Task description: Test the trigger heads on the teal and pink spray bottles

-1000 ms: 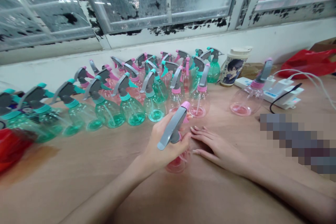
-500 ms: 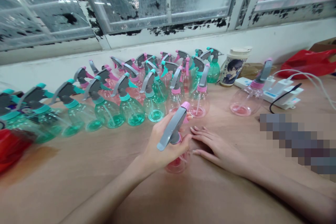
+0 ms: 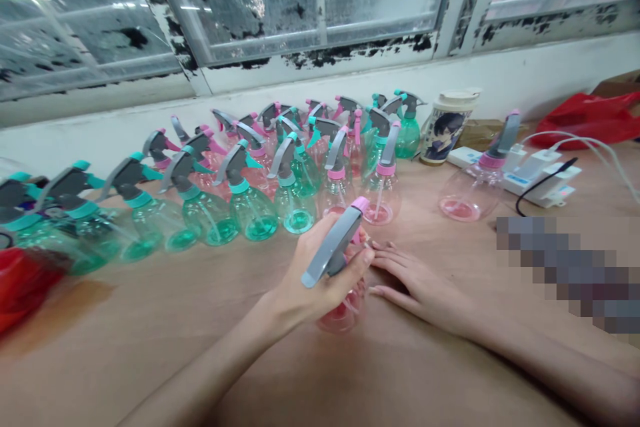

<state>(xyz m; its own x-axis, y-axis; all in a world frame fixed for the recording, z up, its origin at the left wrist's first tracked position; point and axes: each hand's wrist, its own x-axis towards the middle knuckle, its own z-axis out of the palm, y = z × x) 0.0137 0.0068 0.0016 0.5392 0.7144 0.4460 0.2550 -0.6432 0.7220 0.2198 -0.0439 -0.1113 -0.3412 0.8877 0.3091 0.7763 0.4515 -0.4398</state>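
Observation:
My left hand (image 3: pixel 313 280) is wrapped around the neck and trigger of a pink spray bottle (image 3: pixel 340 317) with a grey and pink spray head. The bottle stands on the wooden table (image 3: pixel 210 347), its upper part partly hidden by my fingers. Just right of it, my right hand (image 3: pixel 407 283) lies flat with fingers stretched, the fingertips close to the bottle. Behind my left hand stand two pink spray bottles (image 3: pixel 381 197), and a green spray bottle (image 3: pixel 295 210) is to their left.
Several green spray bottles (image 3: pixel 253 217) line the left side, with more pink and green ones behind. A patterned cup (image 3: pixel 445 127), a lone pink bottle (image 3: pixel 470 193), and a power strip (image 3: pixel 543 187) with cables stand right. Red plastic bags (image 3: pixel 590 120) lie at both sides.
The spray head has shifted slightly to the right. My left thumb and fingers have drawn closer together around the neck and trigger. My right hand has barely moved.

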